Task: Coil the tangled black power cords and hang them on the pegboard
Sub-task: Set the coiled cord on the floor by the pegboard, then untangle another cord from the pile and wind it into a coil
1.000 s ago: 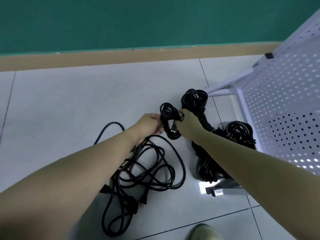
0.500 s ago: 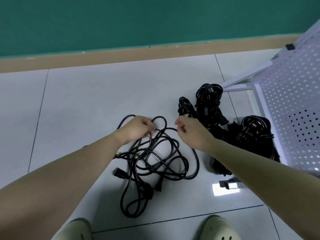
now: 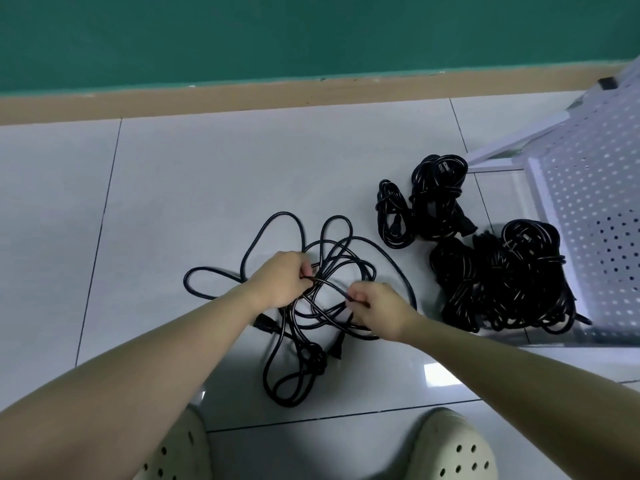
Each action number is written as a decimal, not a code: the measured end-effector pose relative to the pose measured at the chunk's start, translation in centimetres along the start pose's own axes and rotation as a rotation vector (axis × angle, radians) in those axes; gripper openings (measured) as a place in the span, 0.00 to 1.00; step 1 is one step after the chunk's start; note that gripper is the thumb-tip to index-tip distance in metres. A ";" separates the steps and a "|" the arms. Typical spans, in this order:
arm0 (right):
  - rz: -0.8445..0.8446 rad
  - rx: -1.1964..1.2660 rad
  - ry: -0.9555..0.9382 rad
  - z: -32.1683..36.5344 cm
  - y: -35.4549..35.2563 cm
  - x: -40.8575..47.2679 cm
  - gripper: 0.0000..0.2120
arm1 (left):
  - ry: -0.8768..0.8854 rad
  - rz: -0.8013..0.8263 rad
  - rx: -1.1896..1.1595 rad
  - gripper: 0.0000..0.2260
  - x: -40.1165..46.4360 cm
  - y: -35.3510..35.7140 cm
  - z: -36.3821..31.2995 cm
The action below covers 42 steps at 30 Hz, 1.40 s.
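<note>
The tangled cord [image 3: 304, 306] lies on the floor [image 3: 207, 188] in loose overlapping loops, with a plug [image 3: 265, 323] at its near left edge and a knotted section [image 3: 313, 358] at its near side. All positions below are given relative to this cord.

The left hand [image 3: 280, 284] rests over the middle of the cord; its fingers [image 3: 306, 271] are curled and pinch a strand. The right hand [image 3: 375, 311] sits at the right side of the cord; its fingers [image 3: 356, 299] are curled and pinch another strand at its end.

To the far right, apart from the cord, lie two coiled bundles: a small coil [image 3: 393, 213] and, just beside it, a larger coil [image 3: 438, 197]. To the right, a pile of further coils [image 3: 502, 282] lies on the floor, touching the foot of the pegboard [image 3: 595, 202].

The pegboard is white and perforated, standing on a white frame at the far right.

On the near side, two pale perforated shoes [image 3: 453, 448] show at the picture's lower edge. Beyond the cord, a tan skirting [image 3: 242, 98] runs below a green wall [image 3: 277, 36].
</note>
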State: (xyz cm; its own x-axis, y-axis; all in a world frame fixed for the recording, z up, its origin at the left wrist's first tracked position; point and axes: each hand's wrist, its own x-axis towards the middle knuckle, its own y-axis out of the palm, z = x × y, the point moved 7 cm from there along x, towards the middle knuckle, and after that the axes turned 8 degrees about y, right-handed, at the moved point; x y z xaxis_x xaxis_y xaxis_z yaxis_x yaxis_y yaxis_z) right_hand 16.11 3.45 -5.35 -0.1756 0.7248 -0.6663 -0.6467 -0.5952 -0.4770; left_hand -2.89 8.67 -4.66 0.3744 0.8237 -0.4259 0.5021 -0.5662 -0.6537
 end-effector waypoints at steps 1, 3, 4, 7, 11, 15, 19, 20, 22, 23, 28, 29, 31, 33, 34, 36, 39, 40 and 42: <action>-0.016 0.071 0.005 0.4 -0.5 -0.2 0.09 | 0.007 0.001 -0.007 0.03 -0.2 -0.4 0.0; -0.061 0.142 -0.013 1.4 -1.6 -0.5 0.06 | 0.038 -0.013 -0.029 0.06 -0.6 -1.7 -0.3; -0.085 0.131 -0.040 2.1 -2.1 -0.7 0.06 | 0.059 -0.024 -0.047 0.07 -0.9 -2.5 -0.5; -0.147 0.079 -0.082 4.0 -3.4 -2.1 0.11 | 0.125 -0.038 -0.110 0.06 -2.2 -5.3 -2.0; -0.187 0.054 -0.137 7.5 -5.9 -6.0 0.16 | 0.196 -0.108 -0.093 0.05 -4.6 -10.6 -5.7; -0.314 0.040 -0.246 13.0 -10.7 -11.6 0.15 | 0.313 -0.220 -0.029 0.05 -8.5 -17.0 -12.6; -0.448 0.132 -0.325 18.4 -15.9 -18.2 0.15 | 0.418 -0.409 0.034 0.07 -15.0 -24.2 -20.5; -0.453 0.145 -0.352 19.9 -16.8 -20.2 0.15 | 0.436 -0.449 0.038 0.07 -16.8 -25.8 -22.3; -0.443 0.161 -0.408 22.9 -18.2 -24.1 0.15 | 0.461 -0.497 0.047 0.07 -20.6 -28.7 -25.4; -0.440 0.171 -0.426 24.2 -18.7 -25.8 0.16 | 0.469 -0.514 0.054 0.07 -22.4 -29.8 -26.6; -0.488 0.259 -0.547 29.9 -19.5 -33.3 0.15 | 0.474 -0.637 -0.054 0.10 -29.7 -32.6 -27.8; -0.505 0.285 -0.573 30.8 -19.6 -34.1 0.15 | 0.474 -0.625 -0.127 0.11 -30.1 -32.3 -27.3; -0.507 0.346 -0.621 32.3 -19.3 -35.8 0.15 | 0.474 -0.543 -0.272 0.12 -30.7 -30.4 -26.5; -0.471 0.416 -0.665 33.3 -18.7 -36.6 0.14 | 0.458 -0.384 -0.372 0.14 -30.3 -27.1 -26.0; -0.451 0.443 -0.682 33.6 -18.3 -36.8 0.14 | 0.449 -0.306 -0.405 0.17 -29.9 -25.5 -26.0; -0.428 0.487 -0.704 33.8 -17.7 -36.9 0.14 | 0.438 -0.230 -0.440 0.25 -29.1 -23.1 -26.2; -0.399 0.583 -0.708 33.3 -17.5 -36.8 0.13 | 0.428 -0.245 -0.425 0.30 -28.2 -21.8 -26.9; -0.385 0.615 -0.706 33.0 -17.6 -36.6 0.13 | 0.434 -0.239 -0.411 0.29 -28.0 -21.4 -27.2; -0.345 0.670 -0.700 32.8 -17.6 -36.3 0.12 | 0.455 -0.206 -0.398 0.24 -27.6 -20.6 -27.9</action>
State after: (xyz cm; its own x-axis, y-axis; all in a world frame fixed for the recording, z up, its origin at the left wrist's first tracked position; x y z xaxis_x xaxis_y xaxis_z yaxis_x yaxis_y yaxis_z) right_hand 9.52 -0.98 46.05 -0.1569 0.9871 0.0319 -0.9875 -0.1563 -0.0188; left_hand -1.82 -3.31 38.03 0.4887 0.8711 0.0494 0.8178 -0.4376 -0.3739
